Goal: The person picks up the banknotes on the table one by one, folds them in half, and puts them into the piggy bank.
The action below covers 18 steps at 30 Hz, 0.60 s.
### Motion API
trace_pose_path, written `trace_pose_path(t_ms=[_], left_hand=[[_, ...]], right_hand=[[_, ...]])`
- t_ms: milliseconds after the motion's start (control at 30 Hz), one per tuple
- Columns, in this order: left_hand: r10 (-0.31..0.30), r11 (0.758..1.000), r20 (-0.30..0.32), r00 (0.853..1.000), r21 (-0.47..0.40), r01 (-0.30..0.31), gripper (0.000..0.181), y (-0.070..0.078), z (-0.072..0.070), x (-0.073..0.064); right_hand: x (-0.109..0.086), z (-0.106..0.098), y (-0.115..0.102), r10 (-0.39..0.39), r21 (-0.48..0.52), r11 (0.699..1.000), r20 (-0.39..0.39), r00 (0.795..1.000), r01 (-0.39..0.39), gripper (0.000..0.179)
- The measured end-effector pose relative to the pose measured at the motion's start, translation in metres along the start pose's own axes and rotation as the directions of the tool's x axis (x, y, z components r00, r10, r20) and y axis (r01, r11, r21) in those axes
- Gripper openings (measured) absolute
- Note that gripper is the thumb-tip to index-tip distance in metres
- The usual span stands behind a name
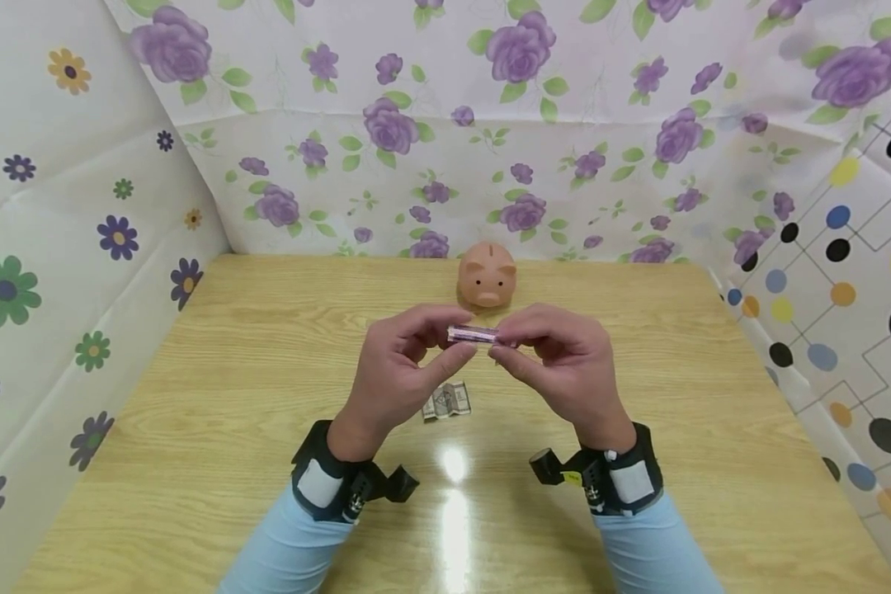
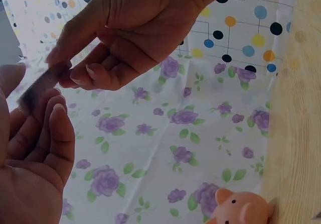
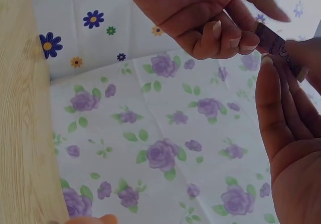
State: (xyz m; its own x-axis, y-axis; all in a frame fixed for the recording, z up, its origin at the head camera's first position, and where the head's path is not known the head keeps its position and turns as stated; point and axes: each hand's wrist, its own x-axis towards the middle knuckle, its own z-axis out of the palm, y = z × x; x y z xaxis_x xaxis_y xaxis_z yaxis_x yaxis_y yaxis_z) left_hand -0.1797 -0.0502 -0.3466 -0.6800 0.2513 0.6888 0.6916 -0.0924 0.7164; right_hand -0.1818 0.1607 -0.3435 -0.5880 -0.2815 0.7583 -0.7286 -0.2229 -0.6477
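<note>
A pinkish-purple banknote (image 1: 469, 334), folded into a narrow strip, is held up between both hands above the table. My right hand (image 1: 575, 363) pinches its right end, the thumb lying over it in the right wrist view. At the other end is my left hand (image 1: 397, 363), its curled fingers against the strip and its thumb a little apart from it. Part of the banknote (image 3: 276, 45) is hidden behind the right thumb. Below the hands, a creased grey banknote (image 1: 447, 402) lies on the table.
A pink piggy bank (image 1: 487, 276) with a slot on top stands just beyond the hands, near the back edge of the wooden table (image 1: 267, 396). Flowered cloth (image 1: 431, 148) hangs behind, with patterned sheets at both sides.
</note>
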Motion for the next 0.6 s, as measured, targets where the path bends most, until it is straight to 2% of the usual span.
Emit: trace_pose_path(t_ms=[67,167,300,433,600], left_hand=[[-0.015,0.999,0.019,1.000,-0.044,0.015,0.015,0.0000,0.0004,-0.0003],[-0.001,0.999,0.030,1.000,-0.052,0.002,0.009,-0.0002,0.0022,0.0000],[0.014,1.000,0.016,1.000,0.020,-0.014,0.014,0.0003,0.0045,0.0002],[0.010,0.997,0.020,1.000,0.077,-0.011,0.008,-0.0010,0.0041,0.0004],[0.081,0.988,0.048,0.996,0.128,-0.086,0.007,-0.0012,0.0022,0.0010]], right_hand=[[-0.0002,0.0010,-0.0004,0.002,-0.002,1.000,-0.008,1.000,-0.002,0.009],[-0.0011,0.0026,-0.0014,0.027,-0.045,0.999,-0.026,0.999,-0.028,0.011],[-0.0022,0.0039,-0.0048,0.088,-0.145,0.985,-0.027,0.996,-0.091,0.009],[-0.0019,0.0041,-0.0056,0.090,-0.169,0.981,-0.008,0.996,-0.091,0.007],[-0.0013,0.0047,-0.0060,0.086,-0.197,0.977,0.010,0.996,-0.082,0.008]])
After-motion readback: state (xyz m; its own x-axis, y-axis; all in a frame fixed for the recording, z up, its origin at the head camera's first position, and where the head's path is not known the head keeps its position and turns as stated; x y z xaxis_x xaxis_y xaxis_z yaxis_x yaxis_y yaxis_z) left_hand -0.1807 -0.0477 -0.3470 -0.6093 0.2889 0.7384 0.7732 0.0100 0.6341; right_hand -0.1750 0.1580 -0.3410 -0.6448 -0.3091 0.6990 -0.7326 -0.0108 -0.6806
